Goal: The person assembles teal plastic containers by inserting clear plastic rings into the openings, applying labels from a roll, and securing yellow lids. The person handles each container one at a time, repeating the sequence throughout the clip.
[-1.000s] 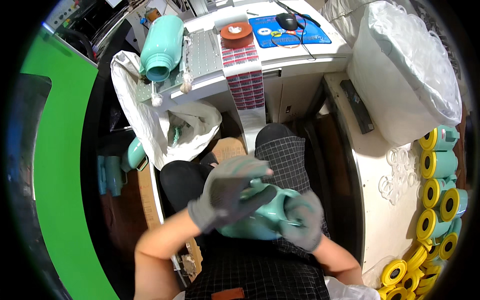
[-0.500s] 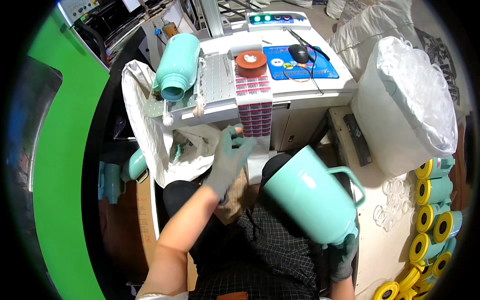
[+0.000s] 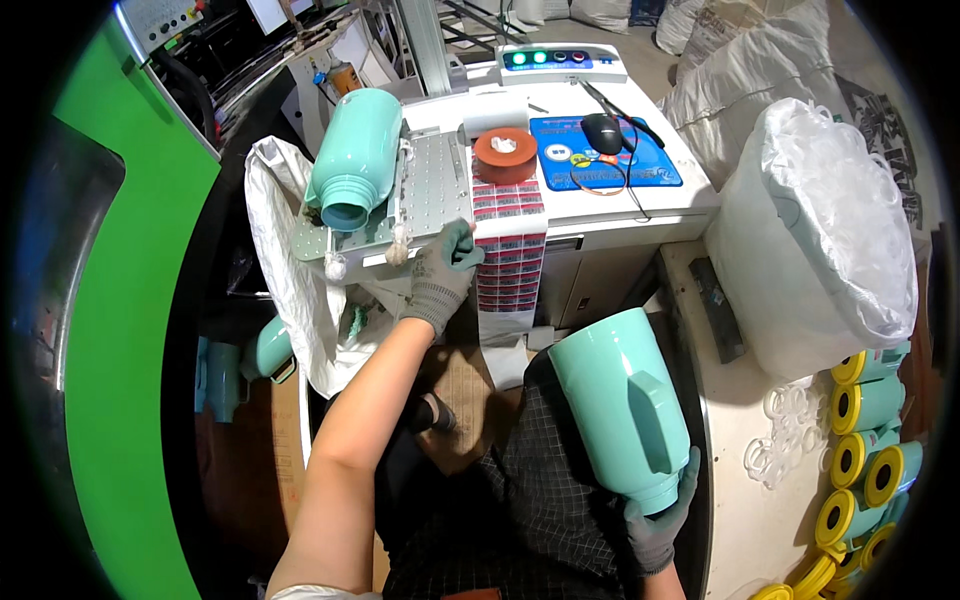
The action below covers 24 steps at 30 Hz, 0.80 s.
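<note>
My gloved right hand (image 3: 657,530) is closed round the neck of a mint-green jug (image 3: 610,395), which is tilted bottom-up above my right thigh. The jug's handle faces up toward me, and part of my grip is hidden beneath the neck. At the desk's front edge, the gloved left hand (image 3: 442,272) has its fingers curled at the left edge of a strip of red-and-white labels (image 3: 508,272). That strip hangs from a brown-orange roll (image 3: 505,155). A second mint-green jug (image 3: 358,150) lies on the perforated metal plate (image 3: 436,180), mouth toward me.
An open white sack (image 3: 285,240) hangs left of the plate. On the desk are a mouse (image 3: 602,133), a blue pad (image 3: 650,165) and a control box (image 3: 562,63). A bag of white rings (image 3: 790,250) and several yellow-capped jugs (image 3: 863,383) stand to the right.
My left hand has risen to the desk edge, its fingers now curled at the label strip. The right hand has turned the jug, swinging its handle from the right side round toward me.
</note>
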{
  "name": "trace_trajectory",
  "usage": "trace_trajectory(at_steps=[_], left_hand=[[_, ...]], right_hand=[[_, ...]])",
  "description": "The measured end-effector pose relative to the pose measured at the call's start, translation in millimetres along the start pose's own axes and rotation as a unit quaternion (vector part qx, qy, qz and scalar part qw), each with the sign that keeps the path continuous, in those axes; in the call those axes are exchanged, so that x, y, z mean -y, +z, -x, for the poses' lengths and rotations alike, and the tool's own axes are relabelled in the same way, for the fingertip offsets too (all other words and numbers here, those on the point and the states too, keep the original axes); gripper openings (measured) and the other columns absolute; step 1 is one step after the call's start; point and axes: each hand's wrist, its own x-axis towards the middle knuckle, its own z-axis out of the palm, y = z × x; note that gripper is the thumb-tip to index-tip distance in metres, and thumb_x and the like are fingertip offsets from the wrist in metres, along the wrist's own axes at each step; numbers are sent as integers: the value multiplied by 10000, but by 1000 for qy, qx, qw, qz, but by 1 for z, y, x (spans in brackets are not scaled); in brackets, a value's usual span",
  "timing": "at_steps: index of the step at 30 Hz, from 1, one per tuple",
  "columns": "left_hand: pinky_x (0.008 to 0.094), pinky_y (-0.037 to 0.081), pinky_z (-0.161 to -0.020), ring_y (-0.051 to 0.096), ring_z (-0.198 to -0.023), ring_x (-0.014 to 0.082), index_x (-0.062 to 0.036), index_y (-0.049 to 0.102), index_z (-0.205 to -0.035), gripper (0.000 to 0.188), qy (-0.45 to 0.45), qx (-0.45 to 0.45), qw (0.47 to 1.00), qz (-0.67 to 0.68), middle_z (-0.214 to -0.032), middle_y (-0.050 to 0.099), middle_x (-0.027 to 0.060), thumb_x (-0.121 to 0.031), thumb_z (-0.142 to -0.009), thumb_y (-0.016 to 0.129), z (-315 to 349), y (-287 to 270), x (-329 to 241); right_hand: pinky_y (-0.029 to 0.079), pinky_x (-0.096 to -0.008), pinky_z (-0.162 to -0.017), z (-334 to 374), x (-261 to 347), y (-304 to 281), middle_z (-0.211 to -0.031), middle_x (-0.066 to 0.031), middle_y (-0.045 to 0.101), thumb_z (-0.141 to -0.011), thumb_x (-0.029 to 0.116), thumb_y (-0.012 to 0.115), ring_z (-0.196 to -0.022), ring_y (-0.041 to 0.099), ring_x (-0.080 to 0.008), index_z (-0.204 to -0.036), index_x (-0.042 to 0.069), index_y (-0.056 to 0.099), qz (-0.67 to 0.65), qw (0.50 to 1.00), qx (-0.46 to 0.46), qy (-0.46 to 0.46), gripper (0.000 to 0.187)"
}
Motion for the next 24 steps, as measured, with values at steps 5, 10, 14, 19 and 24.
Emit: trace_trajectory(at_steps=[5,10,14,19,24], left_hand=[[303,568,-847,694,-870,137,-25,728,-1162,276,18,-29,999,29,-958,751,60,-99,-904,791,-5,5,6],[313,564,-816,705,-876,175,-38,755,-1044,179,31,-49,998,-29,-997,713,69,-76,-878,809,10,8,-3],[305,561,-752,683,-811,202,-23,723,-969,117,107,-155,982,-9,-976,666,67,-55,-882,795,52,14,-33],[258,527,-654,655,-733,133,-1,707,-1003,73,-249,135,834,473,-872,711,77,-40,-942,716,151,22,-94],[245,572,-679,714,-784,133,28,708,-1101,159,-259,218,799,497,-940,748,88,-73,-979,700,164,20,-100]], right_hand=[[443,-450,-1162,13,-22,0,-1610,-242,431,-815,342,896,-1418,518,-319,-1662,-46,200,78,993,-18,-83,1162],[456,-414,-1141,18,-10,10,-1565,-216,489,-771,324,923,-1376,551,-284,-1650,-71,237,78,994,-19,-69,1183],[495,-426,-1102,14,0,7,-1581,-253,461,-763,331,936,-1357,579,-323,-1667,-10,257,145,985,-3,-93,1180],[516,-495,-1092,17,-11,-3,-1668,-329,311,-758,297,942,-1421,525,-469,-1684,175,294,266,950,8,-162,1136],[566,-515,-1031,21,-18,4,-1667,-349,292,-732,284,959,-1412,524,-511,-1683,238,282,289,929,12,-230,1169]])
